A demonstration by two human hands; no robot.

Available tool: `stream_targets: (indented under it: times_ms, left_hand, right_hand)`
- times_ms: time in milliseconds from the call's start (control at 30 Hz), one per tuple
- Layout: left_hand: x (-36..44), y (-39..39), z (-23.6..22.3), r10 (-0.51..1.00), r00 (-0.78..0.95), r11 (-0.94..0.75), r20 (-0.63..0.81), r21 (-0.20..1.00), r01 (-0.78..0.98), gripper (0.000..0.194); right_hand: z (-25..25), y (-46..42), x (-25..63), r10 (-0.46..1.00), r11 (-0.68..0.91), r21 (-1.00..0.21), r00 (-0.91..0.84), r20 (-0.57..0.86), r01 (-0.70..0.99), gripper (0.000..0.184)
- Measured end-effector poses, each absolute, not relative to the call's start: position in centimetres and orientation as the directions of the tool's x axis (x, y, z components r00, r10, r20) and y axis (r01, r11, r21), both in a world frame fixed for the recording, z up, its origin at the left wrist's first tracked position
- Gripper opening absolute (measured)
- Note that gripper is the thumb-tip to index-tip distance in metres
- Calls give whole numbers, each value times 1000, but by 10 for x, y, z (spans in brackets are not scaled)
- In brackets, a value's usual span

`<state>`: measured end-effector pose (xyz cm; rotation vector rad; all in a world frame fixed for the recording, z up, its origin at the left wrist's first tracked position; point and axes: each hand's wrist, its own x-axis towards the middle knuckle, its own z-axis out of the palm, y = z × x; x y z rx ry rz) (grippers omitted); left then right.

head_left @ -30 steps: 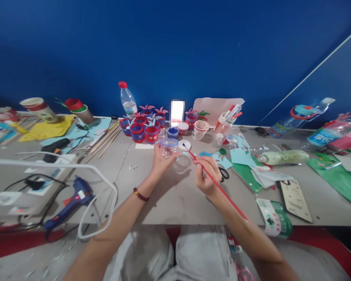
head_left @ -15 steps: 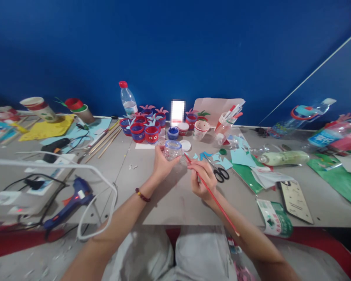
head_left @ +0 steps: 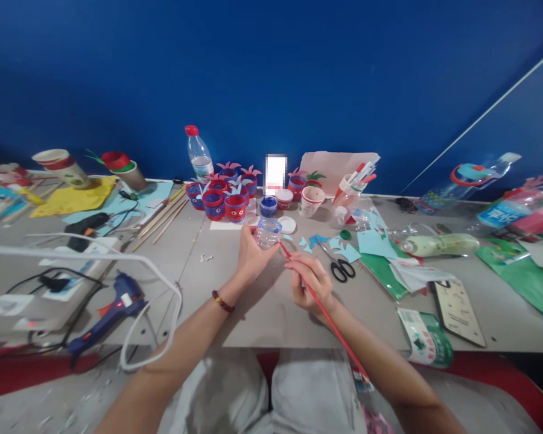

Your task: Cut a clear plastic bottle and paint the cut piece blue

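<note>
Pointing forward-left at cup, slanted brush

Head camera: sits on the person's head | looks ahead and down | close enough that the left hand and right hand show near the middle | wide: blue wall up top, gray table across, legs below

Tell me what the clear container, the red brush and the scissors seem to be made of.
Clear container: probably glossy plastic, being see-through with glints, though glass isn't ruled out.
Red brush: its smooth, evenly coloured handle could be painted wood or plastic.
Scissors: grey blades look metal; the smooth black loops, probably plastic.
</note>
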<state>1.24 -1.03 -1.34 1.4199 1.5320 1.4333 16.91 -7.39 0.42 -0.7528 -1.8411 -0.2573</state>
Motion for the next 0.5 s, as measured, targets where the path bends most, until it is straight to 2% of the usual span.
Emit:
stream_targets:
  times_ms: [200, 500]
  left_hand:
    - [15, -12, -16, 951, -183, -179, 248, 928, 327, 63]
    - [15, -14, -19, 924, -162, -261, 345, 882, 393, 62]
  right_hand:
    - [6, -78, 167, 350, 809, -156, -253, 902, 566, 27]
    - [7, -75, 167, 341, 783, -148, -217, 914, 604, 30]
